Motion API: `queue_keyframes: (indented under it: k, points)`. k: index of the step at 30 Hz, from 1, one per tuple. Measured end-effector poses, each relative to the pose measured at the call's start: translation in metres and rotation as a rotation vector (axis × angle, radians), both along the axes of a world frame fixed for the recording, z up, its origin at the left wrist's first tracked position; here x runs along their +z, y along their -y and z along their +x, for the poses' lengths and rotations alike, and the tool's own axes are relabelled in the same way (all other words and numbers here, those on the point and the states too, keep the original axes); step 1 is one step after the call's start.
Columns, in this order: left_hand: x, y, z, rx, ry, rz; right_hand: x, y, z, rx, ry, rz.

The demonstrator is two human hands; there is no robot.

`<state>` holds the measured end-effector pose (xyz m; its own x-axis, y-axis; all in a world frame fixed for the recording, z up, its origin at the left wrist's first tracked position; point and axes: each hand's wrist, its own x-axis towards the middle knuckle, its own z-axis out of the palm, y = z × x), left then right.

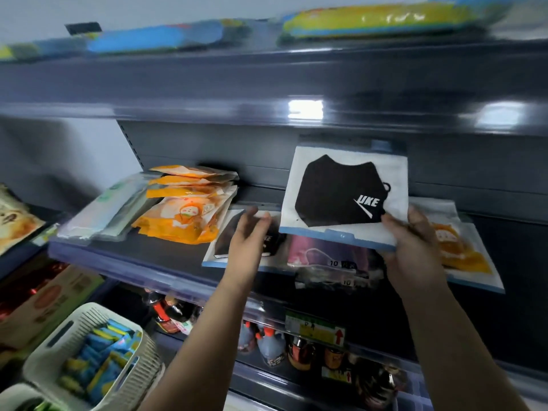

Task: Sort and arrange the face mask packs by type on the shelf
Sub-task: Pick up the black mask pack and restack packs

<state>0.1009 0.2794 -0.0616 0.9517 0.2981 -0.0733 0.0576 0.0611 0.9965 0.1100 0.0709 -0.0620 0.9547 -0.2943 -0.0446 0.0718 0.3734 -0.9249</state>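
The dark shelf (142, 256) runs across the middle of the view, and everything below is placed against it. Above it is a higher shelf carrying blurred blue and yellow packets (382, 17). Below it stand bottles (268, 345) with dark contents, and low to the left of it a white slotted basket (89, 360) holds blue and yellow sachets.

On the shelf, toward its left end, lies a stack of orange mask packs (184, 209), touching a flat pile of pale green-white packs (109, 212) further left. At the right end, another orange pack (462, 247) lies flat.

Held tilted above the shelf's middle-right is a white pack with a black mask (344, 194). The right hand (412, 250) pinches its lower right corner, thumb on the front, fingers curled behind. Beneath that pack, on the shelf, lie a pink mask pack (320, 253) and a dark clear pack (335, 280) near the front edge.

The left hand (246, 238) rests on a second black mask pack (225, 247) lying flat at the shelf's middle, fingers fairly straight and slightly spread over it.
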Motion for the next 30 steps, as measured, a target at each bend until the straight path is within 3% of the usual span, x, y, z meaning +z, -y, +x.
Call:
queue_keyframes:
  k: [6,14,18,22,25,27,30]
  points:
    - [0.000,-0.018,-0.014,-0.043,0.111,0.002,-0.007,-0.047,0.003,0.161,0.016,-0.054]
    - [-0.019,-0.050,-0.015,0.078,0.001,0.169,-0.015,-0.088,-0.002,0.194,0.030,-0.509]
    - [-0.029,-0.073,-0.006,0.039,-0.085,0.284,-0.010,-0.109,-0.001,0.182,0.018,-0.752]
    - [-0.031,-0.096,-0.001,0.002,-0.105,0.538,-0.005,-0.129,0.001,0.167,-0.026,-1.170]
    - [-0.034,-0.112,-0.002,-0.075,-0.151,0.951,-0.004,-0.149,0.002,0.233,-0.010,-1.437]
    - [-0.035,-0.117,-0.005,-0.129,-0.161,1.159,-0.009,-0.165,0.002,0.371,-0.032,-1.489]
    - [-0.038,-0.114,-0.006,-0.206,-0.071,1.295,-0.025,-0.184,0.003,0.470,-0.103,-1.600]
